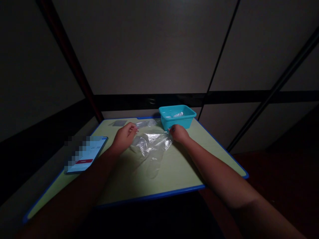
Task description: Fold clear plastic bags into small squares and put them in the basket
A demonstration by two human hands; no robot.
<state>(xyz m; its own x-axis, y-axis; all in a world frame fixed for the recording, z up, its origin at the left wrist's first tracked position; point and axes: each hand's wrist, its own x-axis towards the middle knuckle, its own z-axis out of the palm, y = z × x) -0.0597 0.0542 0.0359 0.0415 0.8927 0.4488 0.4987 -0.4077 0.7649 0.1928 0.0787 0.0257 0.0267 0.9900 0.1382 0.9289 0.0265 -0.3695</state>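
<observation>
A thin clear plastic glove [152,149] is stretched between my two hands above the table, its rounded finger-like ends hanging toward me. My left hand [125,135] pinches the upper left edge of it. At the upper right edge, the closed fingers of my right hand [178,133] grip the film, just in front of a turquoise plastic basket [176,120]. Another piece of clear plastic film [146,123] lies behind the glove, close to my left fingertips. Some crumpled clear or whitish material [178,114] shows inside the basket.
The pale yellow-green table [179,172] has a blue rim. On its left side lies a tablet [87,156] with a lit screen, beside my left forearm. A small grey flat square [119,123] rests near the back edge. Dark panelled doors [149,49] stand directly behind the table.
</observation>
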